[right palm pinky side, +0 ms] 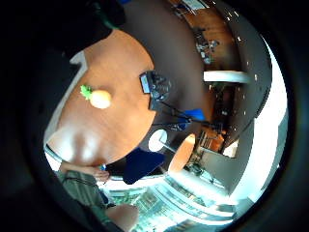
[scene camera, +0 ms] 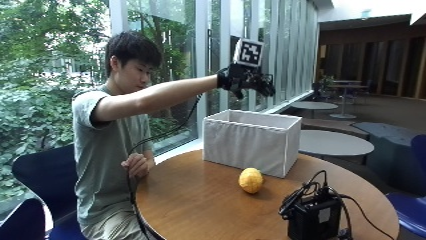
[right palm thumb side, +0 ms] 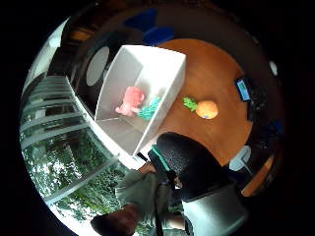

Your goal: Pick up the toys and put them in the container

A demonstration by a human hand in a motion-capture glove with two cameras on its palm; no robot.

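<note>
In the outside view I have my gloved right hand [scene camera: 245, 82] raised high above the white container [scene camera: 251, 141], which sits on the round wooden table [scene camera: 200, 200]; the fingers look loosely relaxed and I see nothing in them, though at this range I can't be sure. The orange pineapple toy [scene camera: 251, 180] lies on the table just beside the container's front wall, and a black device [scene camera: 314, 216] with cables sits nearer the table's edge. The bare hand [scene camera: 138, 165] rests at the table's rim. The thumb-side palm view looks down into the container [right palm thumb side: 167, 93], where a pink toy [right palm thumb side: 130, 101] and a teal toy [right palm thumb side: 149, 108] lie touching on the floor, while the pineapple toy [right palm thumb side: 203, 108] lies outside on the wood. The little-finger-side view shows only that toy [right palm pinky side: 98, 97] and the device [right palm pinky side: 155, 87]. I judge two toys are in and one is left: next I must lower to the pineapple and close round it.
</note>
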